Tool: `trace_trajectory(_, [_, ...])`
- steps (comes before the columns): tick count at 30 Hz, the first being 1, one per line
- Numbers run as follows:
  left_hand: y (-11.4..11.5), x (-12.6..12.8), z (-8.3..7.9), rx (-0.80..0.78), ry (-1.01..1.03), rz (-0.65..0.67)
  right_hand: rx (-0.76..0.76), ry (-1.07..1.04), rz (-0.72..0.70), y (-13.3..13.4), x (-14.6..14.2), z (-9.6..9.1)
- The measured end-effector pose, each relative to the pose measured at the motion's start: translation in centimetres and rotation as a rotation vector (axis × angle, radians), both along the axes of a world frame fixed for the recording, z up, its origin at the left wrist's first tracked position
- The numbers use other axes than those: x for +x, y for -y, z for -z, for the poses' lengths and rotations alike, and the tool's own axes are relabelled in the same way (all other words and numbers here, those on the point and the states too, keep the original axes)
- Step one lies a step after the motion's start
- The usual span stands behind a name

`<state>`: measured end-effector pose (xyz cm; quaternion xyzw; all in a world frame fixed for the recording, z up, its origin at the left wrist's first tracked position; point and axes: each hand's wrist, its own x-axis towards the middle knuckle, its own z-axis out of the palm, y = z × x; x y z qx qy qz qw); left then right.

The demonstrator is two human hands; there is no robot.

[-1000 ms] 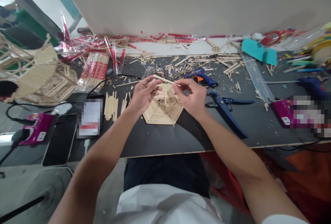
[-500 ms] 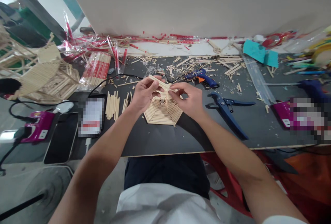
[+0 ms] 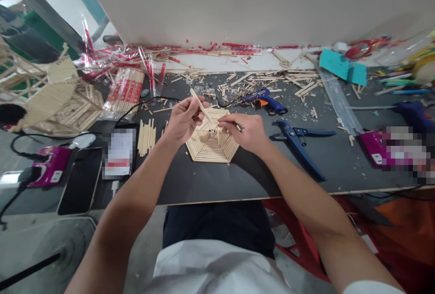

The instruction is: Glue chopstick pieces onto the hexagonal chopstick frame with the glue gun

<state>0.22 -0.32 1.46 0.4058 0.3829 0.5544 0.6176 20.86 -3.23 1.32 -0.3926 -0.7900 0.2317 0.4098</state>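
Observation:
My left hand (image 3: 185, 119) is closed on a pale wooden stick (image 3: 201, 106), which slants down to the right between thumb and fingers. Close beside it, my right hand (image 3: 245, 130) pinches a short wooden stick (image 3: 218, 133) that points downward. Below both hands, an octagon-like panel of wooden sticks (image 3: 214, 154) lies flat on the dark table, with its rings of sticks around a small hole in the middle. Whether the right hand's stick touches the panel I cannot tell. My hands cover parts of the panel's left and right sides.
A blue glue gun (image 3: 265, 100) and a blue cutter (image 3: 299, 147) lie to the right. Cut sticks (image 3: 147, 137), a phone (image 3: 119, 151) and a purple power strip (image 3: 50, 166) are on the left. Stick scraps (image 3: 234, 86) litter the back. A stick model (image 3: 57, 99) stands far left.
My left hand has moved left and slightly down, and its stick now tilts more steeply. My right hand has moved slightly lower, its fingers drawn closer together around its stick.

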Motion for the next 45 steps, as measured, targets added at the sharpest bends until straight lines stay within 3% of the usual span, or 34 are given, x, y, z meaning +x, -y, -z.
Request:
trace_trajectory(13, [0.2,0.1,0.7,0.128,-0.246,-0.044,-0.092,0.004,0.033,-0.5,-0.1,0.5])
trace_trajectory(20, [0.8,0.4,0.2,0.225,-0.415,-0.015,-0.056,-0.012,-0.012,-0.6,-0.2,0.8])
trace_trajectory(32, [0.3,0.0,0.2,0.063,-0.136,0.082,-0.08,-0.08,0.317,-2.6,2.5,1.0])
trace_trajectory(35, [0.4,0.0,0.4,0.059,-0.193,0.099,-0.133,-0.194,0.272,-2.9,2.5,1.4])
trace_trajectory(39, [0.6,0.2,0.4,0.039,-0.229,0.115,-0.252,-0.254,0.112,-1.9,1.1,1.7])
trace_trajectory(45, [0.7,0.3,0.3,0.047,-0.265,0.107,-0.614,-0.4,-0.034,-0.7,-1.2,1.7])
